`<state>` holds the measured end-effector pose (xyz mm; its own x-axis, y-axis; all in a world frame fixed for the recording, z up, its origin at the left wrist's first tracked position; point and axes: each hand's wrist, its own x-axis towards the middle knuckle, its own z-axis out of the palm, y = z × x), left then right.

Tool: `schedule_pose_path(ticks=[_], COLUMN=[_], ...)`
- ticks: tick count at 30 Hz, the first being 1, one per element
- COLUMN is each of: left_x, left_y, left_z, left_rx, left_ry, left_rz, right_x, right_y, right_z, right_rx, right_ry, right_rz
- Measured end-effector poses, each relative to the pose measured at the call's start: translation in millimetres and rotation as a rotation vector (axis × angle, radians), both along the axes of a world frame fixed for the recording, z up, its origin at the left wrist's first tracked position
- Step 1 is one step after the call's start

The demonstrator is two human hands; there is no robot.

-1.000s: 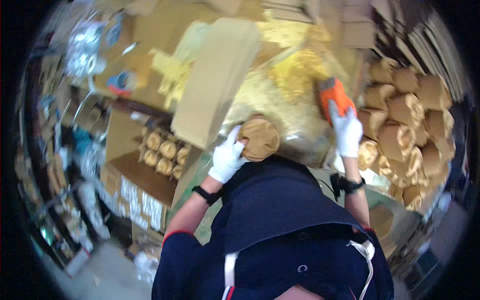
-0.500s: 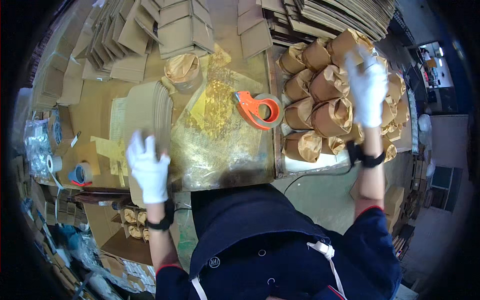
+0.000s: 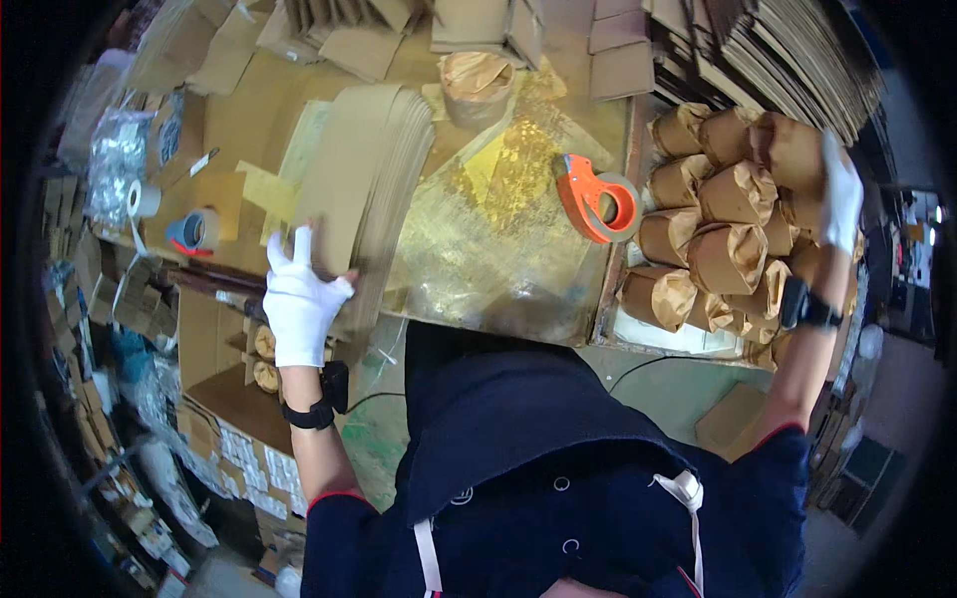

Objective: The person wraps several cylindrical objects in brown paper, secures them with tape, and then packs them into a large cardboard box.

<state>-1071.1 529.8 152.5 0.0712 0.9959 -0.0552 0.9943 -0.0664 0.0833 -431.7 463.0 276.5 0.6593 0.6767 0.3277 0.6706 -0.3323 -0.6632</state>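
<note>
My left hand (image 3: 297,307), in a white glove, has its fingers spread at the near left edge of a stack of flat corrugated cardboard sheets (image 3: 364,164). Nothing is in its grasp. On the right, many cylinders wrapped in brown paper stand close together, their tops folded in. My gloved right hand (image 3: 842,199) is wrapped round the far right side of one paper-wrapped cylinder (image 3: 791,151), which looks tilted and slightly blurred. The cylinder hides part of the fingers. Another paper-wrapped cylinder (image 3: 477,90) stands alone beyond the cardboard stack.
An orange tape dispenser (image 3: 598,199) lies left of the cylinders. A blue tape dispenser (image 3: 193,231) and a white roll (image 3: 144,199) are at the table's left. Folded cardboard (image 3: 788,60) is piled at the back. Below the left edge stands an open carton (image 3: 209,344) holding wrapped cylinders.
The view has swung, so the table appears shifted right. My right hand has come down from above the wrapped cylinders onto the side of one. My left hand stays spread by the cardboard stack.
</note>
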Motion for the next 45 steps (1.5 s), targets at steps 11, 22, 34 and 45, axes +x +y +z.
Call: schedule_pose_path(ticks=[11,22,34,45], left_x=[118.5,73.6,142.0,114.0], left_y=[-84.1,-80.6,31.1,-16.8], left_z=[-110.4,-104.9,-124.3,-88.0], left_rx=[-0.388,-0.031,-0.093,0.080], left_ry=[-0.068,-0.638,-1.717,-0.738], left_rz=[-0.634,-0.583,0.152,-0.707], right_x=[-253.8,-335.7,-364.6,-289.5], right_y=[-21.9,37.1,76.8,70.4], right_z=[-87.2,-197.9,-223.1,-185.4], right_rx=[-0.046,-0.862,-0.176,-0.217], right_ry=[0.962,0.825,0.673,0.125], right_rz=[0.314,0.422,0.154,0.493])
